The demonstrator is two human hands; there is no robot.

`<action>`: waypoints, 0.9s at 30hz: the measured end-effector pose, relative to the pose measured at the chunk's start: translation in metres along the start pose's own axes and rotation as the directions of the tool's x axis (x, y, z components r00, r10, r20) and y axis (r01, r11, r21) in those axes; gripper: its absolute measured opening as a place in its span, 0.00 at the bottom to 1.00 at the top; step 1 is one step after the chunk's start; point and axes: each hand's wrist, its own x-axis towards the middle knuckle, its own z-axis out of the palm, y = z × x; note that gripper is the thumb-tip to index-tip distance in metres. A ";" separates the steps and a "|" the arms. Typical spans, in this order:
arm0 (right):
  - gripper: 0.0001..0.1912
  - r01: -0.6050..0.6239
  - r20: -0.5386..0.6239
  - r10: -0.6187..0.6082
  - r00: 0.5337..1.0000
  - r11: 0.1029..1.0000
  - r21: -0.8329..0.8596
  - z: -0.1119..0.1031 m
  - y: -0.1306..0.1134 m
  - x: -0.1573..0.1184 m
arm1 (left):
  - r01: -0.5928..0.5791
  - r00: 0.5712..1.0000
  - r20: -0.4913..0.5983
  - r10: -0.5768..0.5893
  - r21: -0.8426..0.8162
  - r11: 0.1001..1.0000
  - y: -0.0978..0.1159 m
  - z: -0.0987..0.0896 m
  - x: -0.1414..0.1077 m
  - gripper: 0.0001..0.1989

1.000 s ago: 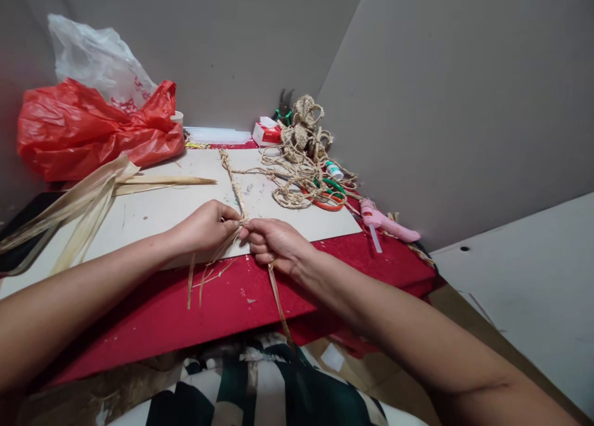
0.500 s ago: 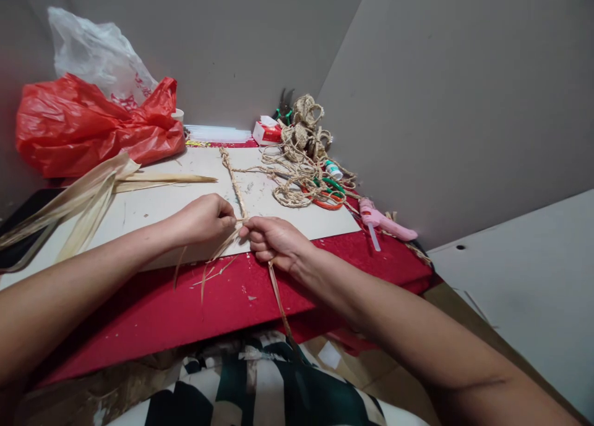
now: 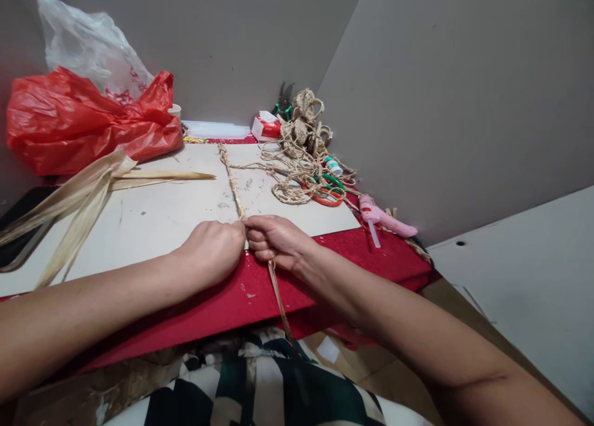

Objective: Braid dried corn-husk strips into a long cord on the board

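Left hand [image 3: 211, 252] shifted nearer the body, now against right hand [image 3: 278, 243]; left fingers curled closed, contents hidden; right fingers pinching near end of braided cord [image 3: 234, 189], its length on white board [image 3: 180, 206]

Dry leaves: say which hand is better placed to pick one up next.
Probably the left hand: the dry leaves lie on its side, whereas the right hand would have to cross over.

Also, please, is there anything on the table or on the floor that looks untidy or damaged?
Nothing looks clearly damaged. A white scrap lies on the floor below the red tablecloth, like dropped litter, and tangled cord partly covers an orange scissor handle.
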 end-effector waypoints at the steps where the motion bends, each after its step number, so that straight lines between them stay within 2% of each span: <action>1: 0.16 0.001 0.004 -0.001 1.000 1.000 0.000 0.000 0.000 0.000 | -0.011 1.000 -0.004 0.011 0.020 1.000 0.001 0.001 -0.001 0.14; 6: 0.17 0.013 -0.007 -0.013 1.000 1.000 0.011 0.002 0.003 -0.001 | -0.058 0.998 -0.029 0.061 0.083 0.995 0.001 0.005 -0.002 0.13; 11: 0.11 0.018 0.002 -0.018 1.000 1.000 -0.002 0.003 0.002 -0.003 | -0.117 0.991 -0.045 0.122 0.101 0.988 0.006 0.010 -0.006 0.15; 16: 0.08 -0.006 0.013 0.006 1.000 1.000 0.010 -0.001 0.001 -0.003 | -0.249 0.968 -0.024 0.249 0.006 0.969 0.015 0.004 -0.019 0.16; 18: 0.09 -0.018 0.030 0.017 0.999 0.999 0.033 -0.003 0.000 -0.002 | -0.287 0.956 -0.092 0.278 -0.107 0.952 0.011 -0.005 -0.019 0.17; 19: 0.10 -0.026 0.044 0.024 0.999 0.999 0.044 -0.005 -0.001 -0.002 | -0.275 0.955 -0.167 0.246 -0.184 0.944 0.007 -0.009 -0.016 0.17; 20: 0.11 -0.034 0.064 0.030 0.997 0.998 0.054 -0.006 -0.003 -0.002 | -0.240 0.951 -0.257 0.169 -0.279 0.930 0.001 -0.012 -0.011 0.15; 21: 0.11 -0.043 0.086 0.037 0.996 0.997 0.064 -0.008 -0.004 -0.003 | -0.180 0.941 -0.335 0.045 -0.385 0.905 -0.006 -0.013 -0.005 0.14; 22: 0.11 -0.054 0.110 0.046 0.993 0.996 0.070 -0.009 -0.006 -0.004 | -0.129 0.929 -0.363 -0.076 -0.508 0.852 -0.013 -0.013 0.002 0.11; 23: 0.10 -0.065 0.138 0.055 0.989 0.995 0.071 -0.010 -0.008 -0.005 | -0.103 0.929 -0.335 -0.156 -0.640 0.761 -0.019 -0.012 0.010 0.10; 24: 0.09 -0.070 0.160 0.058 0.985 0.995 0.066 -0.011 -0.010 -0.006 | -0.088 0.951 -0.254 -0.176 -0.768 0.635 -0.024 -0.009 0.017 0.08; 25: 0.08 -0.066 0.173 0.055 0.983 0.996 0.058 -0.012 -0.011 -0.006 | -0.038 0.983 -0.116 -0.139 -0.882 0.471 -0.027 -0.006 0.022 0.06; 27: 0.08 -0.052 0.197 0.044 0.979 0.998 0.035 -0.013 -0.014 -0.006 | 0.118 0.993 0.114 -0.033 -0.983 0.144 -0.027 0.001 0.029 0.05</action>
